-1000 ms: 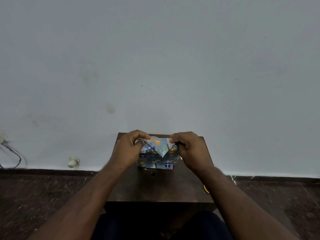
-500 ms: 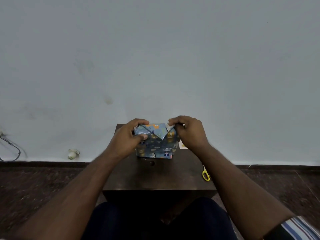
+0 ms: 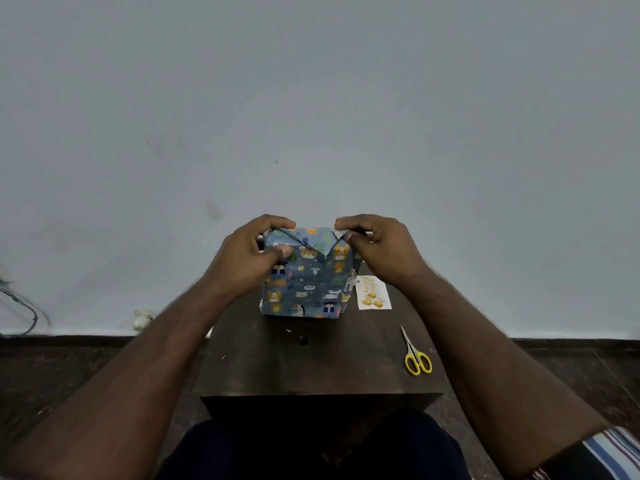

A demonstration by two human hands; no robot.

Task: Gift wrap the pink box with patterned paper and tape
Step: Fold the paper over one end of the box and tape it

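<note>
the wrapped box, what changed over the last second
The wrapped box now stands taller on the table, its patterned face toward the camera. The camera has tilted down, bringing the scissors and card into view. Left hand and right hand still pinch the top corner folds.

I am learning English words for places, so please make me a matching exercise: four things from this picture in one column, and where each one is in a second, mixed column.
Things:
1. wrapped box
2. scissors
3. gift tag
4. left hand

Places:
A. flat on the table, just right of the box
B. near the table's right edge, closer to the person
C. pinching the paper fold at the box's top left corner
D. standing on the far part of the table, between both hands

Pairs: 1-D, 2-B, 3-A, 4-C
</note>
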